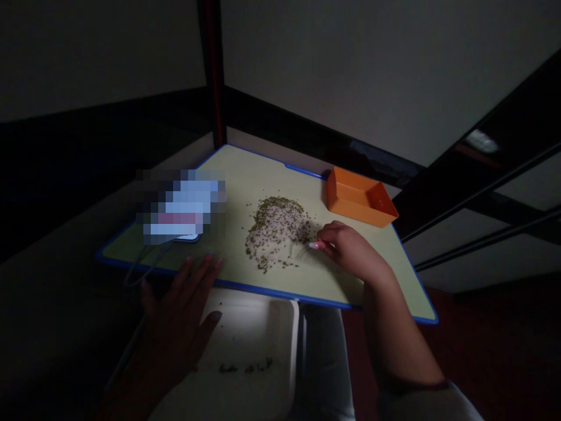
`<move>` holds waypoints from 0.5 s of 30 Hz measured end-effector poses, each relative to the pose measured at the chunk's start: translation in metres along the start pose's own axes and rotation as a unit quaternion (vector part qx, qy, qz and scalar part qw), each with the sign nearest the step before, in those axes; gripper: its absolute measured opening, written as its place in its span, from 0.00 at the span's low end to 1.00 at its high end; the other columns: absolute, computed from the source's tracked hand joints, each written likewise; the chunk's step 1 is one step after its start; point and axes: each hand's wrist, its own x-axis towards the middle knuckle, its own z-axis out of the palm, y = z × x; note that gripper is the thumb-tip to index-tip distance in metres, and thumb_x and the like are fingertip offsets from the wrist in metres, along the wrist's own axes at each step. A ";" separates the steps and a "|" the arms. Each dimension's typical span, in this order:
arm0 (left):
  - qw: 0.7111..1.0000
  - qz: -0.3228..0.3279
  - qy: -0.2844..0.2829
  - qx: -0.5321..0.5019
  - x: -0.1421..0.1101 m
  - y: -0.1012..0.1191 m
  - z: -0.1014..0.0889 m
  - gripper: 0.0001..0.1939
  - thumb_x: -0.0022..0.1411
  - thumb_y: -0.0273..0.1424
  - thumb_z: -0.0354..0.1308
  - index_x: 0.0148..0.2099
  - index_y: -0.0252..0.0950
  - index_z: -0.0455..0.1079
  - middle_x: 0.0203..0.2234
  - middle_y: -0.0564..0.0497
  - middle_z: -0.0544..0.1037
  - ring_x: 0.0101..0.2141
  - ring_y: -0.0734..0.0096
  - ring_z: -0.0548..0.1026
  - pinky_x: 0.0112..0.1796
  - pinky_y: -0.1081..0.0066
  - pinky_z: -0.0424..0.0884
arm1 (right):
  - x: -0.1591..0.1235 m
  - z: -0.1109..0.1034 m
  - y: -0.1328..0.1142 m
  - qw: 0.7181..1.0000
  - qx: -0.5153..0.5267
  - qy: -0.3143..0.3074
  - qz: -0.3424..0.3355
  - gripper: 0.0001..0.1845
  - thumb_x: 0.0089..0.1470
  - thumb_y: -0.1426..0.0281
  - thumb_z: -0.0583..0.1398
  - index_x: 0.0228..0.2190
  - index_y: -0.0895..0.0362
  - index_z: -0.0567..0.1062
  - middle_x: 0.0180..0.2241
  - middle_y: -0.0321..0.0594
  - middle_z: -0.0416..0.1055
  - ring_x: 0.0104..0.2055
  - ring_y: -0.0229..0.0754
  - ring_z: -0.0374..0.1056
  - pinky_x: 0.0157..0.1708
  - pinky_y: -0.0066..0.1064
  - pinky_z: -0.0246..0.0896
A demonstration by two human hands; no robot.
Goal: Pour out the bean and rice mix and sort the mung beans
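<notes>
A loose pile of small grains, pale ones mixed with green-brown ones, is spread over the middle of the cream board-like tabletop. At the pile's right edge, my right hand is closed in a pinch, with thumb and fingertips low over the surface. A faint thin streak shows by the fingertips; what they hold, if anything, I cannot make out. My left hand has its fingers spread, with the fingertips at the blue near edge of the tabletop. Below it sits a white tray holding a few dark bits.
An orange box stands at the back right of the tabletop. On the left a lit, blurred-out phone screen has a pale cable beside it. Walls meet behind the tabletop, and dark furniture stands to the right.
</notes>
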 end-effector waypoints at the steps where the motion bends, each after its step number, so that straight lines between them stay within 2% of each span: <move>1: 1.000 -0.003 0.005 0.003 0.000 0.001 0.000 0.32 0.66 0.40 0.37 0.70 0.46 0.37 0.70 0.46 0.52 0.70 0.51 0.45 0.63 0.30 0.34 | 0.002 -0.003 0.010 1.000 0.005 -0.025 0.005 0.15 0.63 0.69 0.58 0.24 0.58 0.73 0.26 0.38 0.68 0.32 0.39 0.60 0.35 0.29 0.50; 4: 1.000 -0.002 0.028 0.009 0.001 0.002 0.001 0.31 0.67 0.38 0.36 0.70 0.48 0.38 0.70 0.46 0.53 0.70 0.53 0.46 0.63 0.29 0.34 | 0.010 -0.005 0.029 0.992 0.056 -0.109 0.012 0.16 0.62 0.69 0.57 0.22 0.58 0.71 0.22 0.33 0.64 0.27 0.35 0.56 0.30 0.28 0.47; 6: 1.000 0.002 0.030 0.010 0.001 0.001 0.000 0.31 0.67 0.37 0.36 0.70 0.50 0.37 0.70 0.46 0.54 0.70 0.53 0.47 0.63 0.27 0.37 | 0.016 -0.003 0.034 0.987 0.096 -0.131 -0.003 0.17 0.62 0.68 0.56 0.22 0.58 0.69 0.21 0.30 0.60 0.26 0.34 0.53 0.29 0.28 0.45; 11: 1.000 0.003 0.021 0.009 0.002 -0.005 -0.002 0.32 0.66 0.38 0.39 0.70 0.53 0.36 0.70 0.45 0.53 0.70 0.48 0.48 0.59 0.20 0.40 | 0.014 0.008 0.026 0.984 0.143 -0.092 -0.052 0.18 0.62 0.68 0.57 0.20 0.58 0.65 0.22 0.30 0.57 0.27 0.33 0.53 0.30 0.28 0.44; 15: 1.000 0.009 0.016 0.003 0.002 -0.009 -0.003 0.32 0.66 0.38 0.39 0.70 0.53 0.37 0.70 0.45 0.53 0.70 0.49 0.46 0.60 0.22 0.37 | 0.008 0.013 0.018 0.987 0.112 -0.108 -0.034 0.17 0.61 0.71 0.58 0.21 0.59 0.68 0.21 0.30 0.58 0.26 0.33 0.51 0.29 0.28 0.41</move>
